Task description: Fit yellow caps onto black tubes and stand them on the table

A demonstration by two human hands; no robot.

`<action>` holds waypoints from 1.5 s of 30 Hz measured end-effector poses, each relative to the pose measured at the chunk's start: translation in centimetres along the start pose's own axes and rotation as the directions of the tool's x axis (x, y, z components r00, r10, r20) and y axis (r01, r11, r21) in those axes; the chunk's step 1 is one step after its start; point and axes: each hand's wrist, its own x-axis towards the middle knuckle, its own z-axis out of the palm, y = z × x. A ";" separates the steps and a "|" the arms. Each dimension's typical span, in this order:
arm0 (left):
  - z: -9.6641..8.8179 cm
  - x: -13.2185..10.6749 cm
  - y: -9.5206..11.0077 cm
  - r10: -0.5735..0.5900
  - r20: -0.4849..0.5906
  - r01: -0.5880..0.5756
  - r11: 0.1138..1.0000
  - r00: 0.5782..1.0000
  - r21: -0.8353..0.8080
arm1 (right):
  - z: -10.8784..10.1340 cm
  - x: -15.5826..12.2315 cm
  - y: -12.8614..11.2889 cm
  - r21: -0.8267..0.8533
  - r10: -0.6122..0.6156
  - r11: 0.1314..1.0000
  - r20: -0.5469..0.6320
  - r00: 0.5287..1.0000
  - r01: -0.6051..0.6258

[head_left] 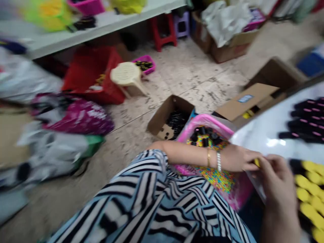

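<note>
Along the edge of a glossy white tabletop [253, 133], head view: two bare hands are meeting fingertip to fingertip, and a small yellow piece [257, 162] is sitting between them. The left hand [234, 158] is nearly closed, its fingertips pinching the piece, its wrist hanging above a pink plastic basin [191, 124]. The right hand [279, 182] is keeping its fingers curled close against the same piece; blur is hiding whether it is gripping or only steadying, so I cannot tell. Using both hands is presumably keeping so small an item from slipping.

The basin is standing right beside the table, holding tiny multicoloured beads [220, 179] and short black cylinders [205, 141]; it is likely being kept there for easy reach, close against the blue, black and white patterned garment [177, 216]. An open brown cardboard box [159, 121] of glossy black parts [177, 121] is standing just beyond, probably for the same reason.

On the tabletop, black pieces with round yellow ends [314, 179] are lying tightly grouped near the right hand; farther off, slim black pieces with pink marks [311, 118] are forming their own cluster. Separate grouping is presumably keeping the kinds from mixing.
</note>
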 end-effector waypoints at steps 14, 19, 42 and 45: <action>1.8 9.0 2.5 0.146 0.000 -0.146 0.989 0.989 0.004 | -0.7 -9.2 2.0 0.214 -0.034 0.975 -0.083 0.996 0.052; 3.5 10.9 3.0 0.192 0.182 -0.137 0.952 0.964 -0.275 | -1.4 -10.0 4.0 0.179 0.028 0.984 -0.091 0.995 -0.011; -2.1 -11.9 -10.1 -0.014 0.395 -0.197 0.849 0.919 0.489 | 4.5 -3.6 6.5 -0.750 -0.249 0.509 0.341 0.906 0.422; -1.7 -10.5 -11.0 -0.018 0.411 -0.193 0.863 0.912 0.466 | 4.4 -4.2 7.2 -0.769 -0.172 0.497 0.368 0.914 0.403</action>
